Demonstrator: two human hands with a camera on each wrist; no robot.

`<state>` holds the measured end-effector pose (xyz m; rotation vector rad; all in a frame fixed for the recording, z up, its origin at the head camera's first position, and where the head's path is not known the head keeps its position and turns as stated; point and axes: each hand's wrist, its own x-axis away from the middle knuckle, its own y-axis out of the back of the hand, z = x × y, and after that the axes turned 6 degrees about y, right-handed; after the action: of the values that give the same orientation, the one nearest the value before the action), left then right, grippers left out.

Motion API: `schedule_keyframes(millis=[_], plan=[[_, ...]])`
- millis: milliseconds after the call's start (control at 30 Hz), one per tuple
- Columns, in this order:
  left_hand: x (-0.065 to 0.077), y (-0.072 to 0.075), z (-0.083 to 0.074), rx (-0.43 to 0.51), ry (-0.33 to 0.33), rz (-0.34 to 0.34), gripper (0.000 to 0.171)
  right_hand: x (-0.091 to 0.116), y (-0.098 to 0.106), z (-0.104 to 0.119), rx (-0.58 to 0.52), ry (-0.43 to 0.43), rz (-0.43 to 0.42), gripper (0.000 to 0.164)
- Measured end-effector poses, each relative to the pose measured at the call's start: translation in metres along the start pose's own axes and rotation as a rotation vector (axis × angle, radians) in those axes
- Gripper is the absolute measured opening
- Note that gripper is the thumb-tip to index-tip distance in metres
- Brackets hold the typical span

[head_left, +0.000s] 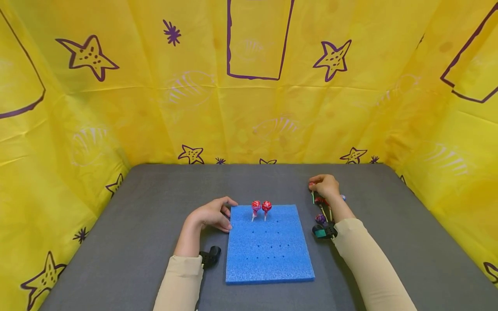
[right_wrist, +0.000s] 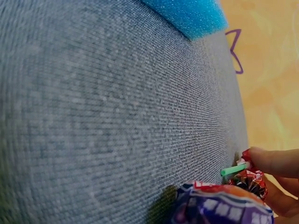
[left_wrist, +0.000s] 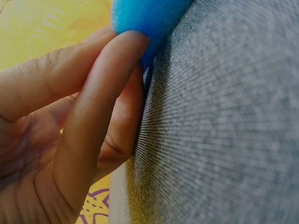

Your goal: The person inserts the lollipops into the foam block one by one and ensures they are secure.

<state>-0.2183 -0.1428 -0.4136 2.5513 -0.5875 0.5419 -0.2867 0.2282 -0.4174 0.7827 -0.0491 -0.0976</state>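
Observation:
My left hand (head_left: 213, 214) is at the left edge of a blue foam board (head_left: 268, 270), thumb and forefinger touching its side near the far corner. In the left wrist view the fingertips meet the board's edge (left_wrist: 135, 18). Two red-wrapped lollipops (head_left: 266, 206) stand upright in the board's far row of holes. To the right of the board, my right hand (head_left: 327, 186) pinches a red-wrapped lollipop with a green stick (right_wrist: 233, 169) by its head. Below that hand lie more lollipops, one of them purple-wrapped (head_left: 320, 219), partly hidden by the wrist.
Several small holes (head_left: 271, 247) dot the board in rows. A grey cloth-covered table (head_left: 163, 185) lies beneath, walled by yellow patterned curtains (head_left: 253, 108). A black wrist camera (head_left: 210, 256) is strapped on the left wrist, another (head_left: 324, 231) on the right.

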Motion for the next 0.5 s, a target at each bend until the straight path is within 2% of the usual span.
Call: schedule_keyframes(millis=[500], plan=[[0.001, -0.0001, -0.0009, -0.011, 0.016, -0.006, 0.065, 0.0013, 0.0049, -0.0047, -0.068, 0.027, -0.021, 0.034]])
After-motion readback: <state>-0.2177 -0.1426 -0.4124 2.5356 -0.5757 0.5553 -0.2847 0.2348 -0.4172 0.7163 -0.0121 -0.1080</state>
